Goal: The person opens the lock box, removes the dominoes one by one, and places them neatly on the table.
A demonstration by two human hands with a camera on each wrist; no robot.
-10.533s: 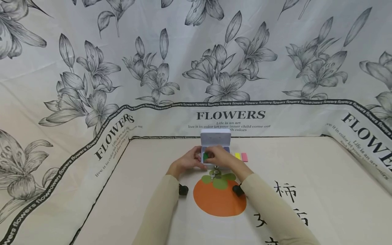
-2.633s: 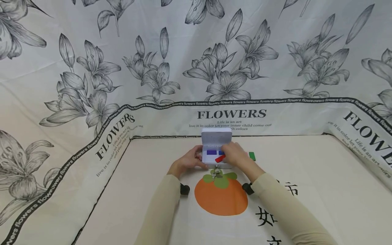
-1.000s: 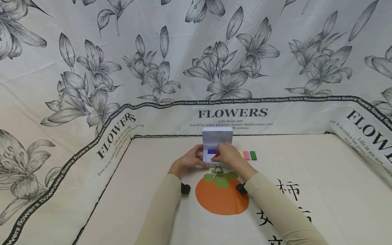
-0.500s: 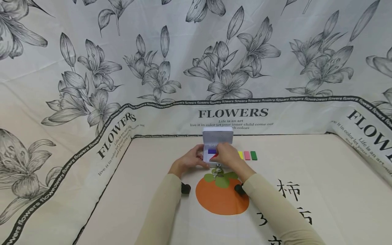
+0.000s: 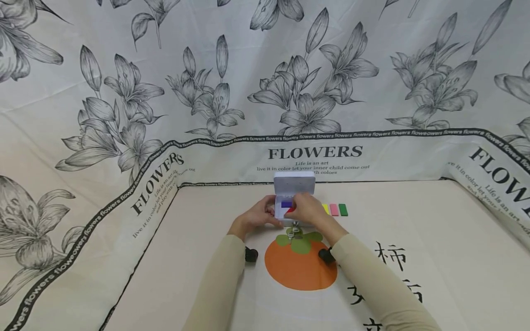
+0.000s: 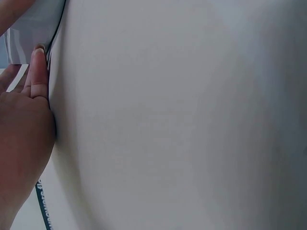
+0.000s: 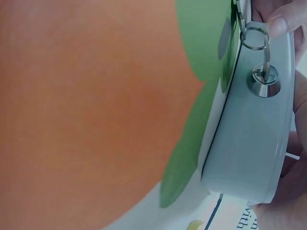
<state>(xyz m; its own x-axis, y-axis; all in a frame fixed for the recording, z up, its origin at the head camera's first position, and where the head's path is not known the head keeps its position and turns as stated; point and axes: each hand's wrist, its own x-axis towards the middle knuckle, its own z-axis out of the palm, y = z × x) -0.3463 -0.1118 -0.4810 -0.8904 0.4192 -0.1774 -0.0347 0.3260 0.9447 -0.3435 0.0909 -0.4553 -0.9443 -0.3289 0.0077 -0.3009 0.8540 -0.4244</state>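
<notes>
A small white metal box [image 5: 294, 181] stands with its lid raised at the table's far side. My left hand [image 5: 255, 214] grips its left end; in the left wrist view a fingertip [image 6: 38, 55] presses against the box wall. Over the box's right half, my right hand [image 5: 309, 210] pinches a red block [image 5: 290, 211], which overlaps the white interior. A purple-blue block [image 5: 286, 204] lies inside at the back left. The right part of the interior is hidden behind my right hand. In the right wrist view, a key sits in the front lock [image 7: 265, 82], hung from a ring [image 7: 254, 39].
Right of the box, yellow [image 5: 325, 208], pink [image 5: 334, 210] and green [image 5: 343, 210] blocks lie in a row. The cloth's orange persimmon print [image 5: 300, 266] spreads in front. A flowered curtain [image 5: 314, 151] rises close behind the box.
The green block, pinched over the box earliest, now lies right of the pink one. My right hand has moved left with the red block since 2.6 s ago, covering a blue block; my left hand stays put.
</notes>
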